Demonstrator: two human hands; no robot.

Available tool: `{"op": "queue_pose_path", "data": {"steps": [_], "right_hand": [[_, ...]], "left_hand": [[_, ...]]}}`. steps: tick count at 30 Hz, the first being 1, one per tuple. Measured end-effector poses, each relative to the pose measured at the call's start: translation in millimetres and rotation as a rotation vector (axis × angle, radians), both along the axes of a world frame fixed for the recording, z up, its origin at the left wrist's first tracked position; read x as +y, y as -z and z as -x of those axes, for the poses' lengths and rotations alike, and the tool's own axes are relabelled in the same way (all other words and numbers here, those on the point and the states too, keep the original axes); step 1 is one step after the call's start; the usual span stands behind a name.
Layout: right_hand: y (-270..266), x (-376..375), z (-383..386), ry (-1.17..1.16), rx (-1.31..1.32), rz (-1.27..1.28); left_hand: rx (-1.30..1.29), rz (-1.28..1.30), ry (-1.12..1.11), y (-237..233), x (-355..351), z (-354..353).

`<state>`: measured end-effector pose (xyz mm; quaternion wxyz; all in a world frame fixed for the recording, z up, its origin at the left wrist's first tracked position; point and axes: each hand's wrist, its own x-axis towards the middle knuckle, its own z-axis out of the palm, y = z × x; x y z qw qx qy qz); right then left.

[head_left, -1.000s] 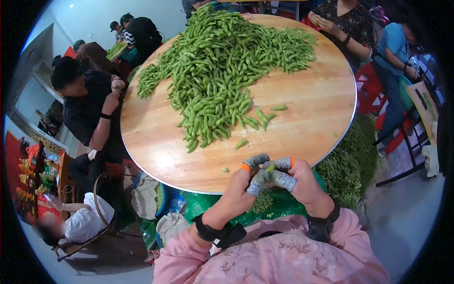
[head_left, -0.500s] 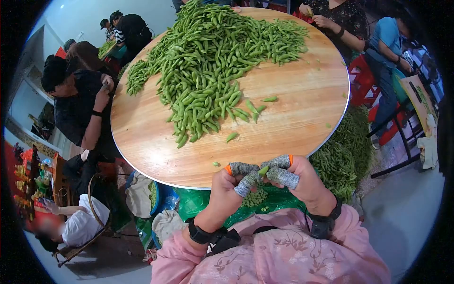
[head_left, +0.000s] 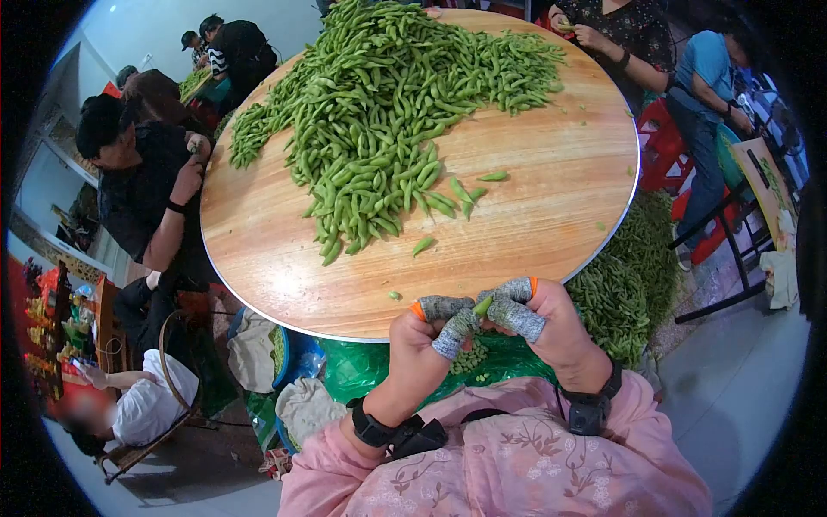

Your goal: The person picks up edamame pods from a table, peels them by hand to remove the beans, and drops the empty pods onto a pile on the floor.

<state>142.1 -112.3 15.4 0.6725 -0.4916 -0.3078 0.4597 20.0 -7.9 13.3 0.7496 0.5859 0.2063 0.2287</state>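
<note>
A single green pod (head_left: 483, 306) is pinched between my two hands at the near edge of the round wooden table (head_left: 534, 202). My left hand (head_left: 426, 332) grips its left side, with grey knitted sleeves on thumb and forefinger. My right hand (head_left: 543, 320) closes on the other side of the same pod, its fingertips sleeved alike. Beyond them, a large heap of green pods (head_left: 370, 129) covers the middle and back of the table, and a few loose pods lie nearer. Below my hands, shelled beans (head_left: 469, 358) rest on green plastic (head_left: 353, 366).
Another pile of pods (head_left: 629, 276) stands right of the table. A blue tub (head_left: 301, 353) with cloth is at the lower left. Co-workers sit at the left (head_left: 146, 181) and back right (head_left: 620, 43). Red stools (head_left: 659, 146) and a black-framed table (head_left: 758, 185) stand at the right.
My left hand has shifted slightly to the right. The pod between my hands has tilted a little more upright. The co-worker at the left has raised their head slightly.
</note>
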Motion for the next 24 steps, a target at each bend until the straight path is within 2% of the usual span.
{"op": "queue_pose_path", "data": {"steps": [4,6,7,9,13,15,16,18,19,21,22,24], "right_hand": [[6,0,1,0.066,-0.092,0.039],[4,1,0,0.07,-0.117,0.046],[2,0,0,0.069,-0.122,0.039],[2,-1,-2,0.069,-0.127,0.032],[7,1,-4,-0.025,-0.04,0.045],[14,2,-2,-0.027,0.023,0.003],[20,3,-1,-0.02,0.017,-0.045],[23,4,0,-0.013,0.01,-0.093],[22,6,0,-0.007,-0.008,-0.109],[24,7,1,-0.001,-0.027,-0.126],[27,7,0,-0.015,-0.037,-0.122],[28,8,-1,-0.031,-0.047,-0.118]], "left_hand": [[0.05,0.004,0.004,5,0,0],[0.06,-0.455,-0.06,6,-3,-2],[0.062,-0.454,-0.062,5,-1,-2],[0.245,-1.301,-0.015,3,8,0],[0.197,-1.295,0.004,15,11,3],[0.118,-0.774,0.105,13,8,3],[0.118,-0.773,0.106,16,7,3],[0.0,-0.415,0.086,24,6,3],[0.001,-0.415,0.085,24,5,4],[0.018,0.162,0.075,22,1,4],[0.017,0.161,0.075,25,2,5],[-0.01,0.477,0.102,31,5,6]]}}
